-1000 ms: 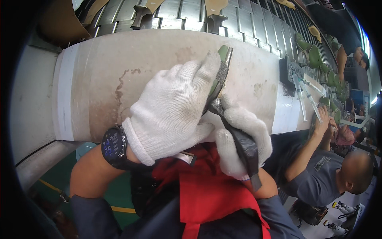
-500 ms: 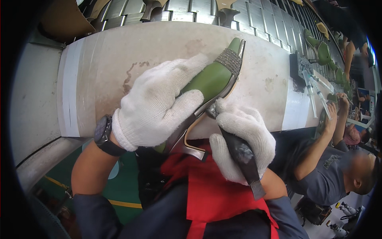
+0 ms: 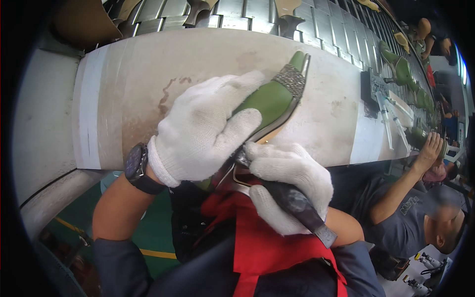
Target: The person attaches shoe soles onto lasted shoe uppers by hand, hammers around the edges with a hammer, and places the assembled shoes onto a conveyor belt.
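My left hand (image 3: 198,128), in a white knit glove, is closed round a green high-heeled shoe (image 3: 271,103) from above. A glittery band (image 3: 290,81) crosses the shoe near its toe, which points away to the right. The shoe lies tilted on its side, sole edge toward my right hand; its heel end is partly hidden by both hands. My right hand (image 3: 292,183), also gloved, is wrapped round a dark tool (image 3: 289,200) with a flat, chisel-like rear end. The tool's small metal head is against the sole edge near the arch; its exact kind is unclear.
A pale worktable (image 3: 138,64) lies beneath the shoe. Beyond it runs a metal slat conveyor (image 3: 222,22) carrying shoe lasts. Syringes (image 3: 388,119) and a dark box (image 3: 368,89) sit at the right. A co-worker (image 3: 405,213) works there, near more green shoes (image 3: 398,64).
My right hand and the tool have moved left and slightly down along the sole, toward the heel. The shoe and my left hand have shifted a little right and down.
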{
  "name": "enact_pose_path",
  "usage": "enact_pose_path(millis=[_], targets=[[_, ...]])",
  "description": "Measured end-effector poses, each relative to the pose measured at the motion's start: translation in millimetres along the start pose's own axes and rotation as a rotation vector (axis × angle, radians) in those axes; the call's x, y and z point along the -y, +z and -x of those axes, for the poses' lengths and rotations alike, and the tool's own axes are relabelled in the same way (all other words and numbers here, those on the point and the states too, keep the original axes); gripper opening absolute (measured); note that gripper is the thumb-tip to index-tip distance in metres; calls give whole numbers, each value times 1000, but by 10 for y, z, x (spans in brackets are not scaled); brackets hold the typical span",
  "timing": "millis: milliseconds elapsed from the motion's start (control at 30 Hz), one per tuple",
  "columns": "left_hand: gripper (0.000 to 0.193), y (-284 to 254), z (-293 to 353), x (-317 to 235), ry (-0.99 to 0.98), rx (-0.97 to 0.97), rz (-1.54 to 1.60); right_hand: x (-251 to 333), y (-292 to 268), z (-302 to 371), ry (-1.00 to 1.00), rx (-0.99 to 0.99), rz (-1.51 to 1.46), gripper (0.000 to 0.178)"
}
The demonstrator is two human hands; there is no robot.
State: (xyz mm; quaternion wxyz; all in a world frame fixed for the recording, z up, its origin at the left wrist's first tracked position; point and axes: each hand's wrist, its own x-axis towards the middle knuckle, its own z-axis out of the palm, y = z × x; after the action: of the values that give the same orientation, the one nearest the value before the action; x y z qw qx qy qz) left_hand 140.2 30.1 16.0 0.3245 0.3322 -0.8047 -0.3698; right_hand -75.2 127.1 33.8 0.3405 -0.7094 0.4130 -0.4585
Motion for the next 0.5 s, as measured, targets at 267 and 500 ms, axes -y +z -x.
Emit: enact_pose_path(millis=[267, 500], targets=[[59, 16, 56, -174, -149, 9, -32, -66, -234, 30, 168, -153, -223, 28], [98, 248, -488, -485, -303, 77, -360, 170, -973, -243, 66, -350, -129, 26]])
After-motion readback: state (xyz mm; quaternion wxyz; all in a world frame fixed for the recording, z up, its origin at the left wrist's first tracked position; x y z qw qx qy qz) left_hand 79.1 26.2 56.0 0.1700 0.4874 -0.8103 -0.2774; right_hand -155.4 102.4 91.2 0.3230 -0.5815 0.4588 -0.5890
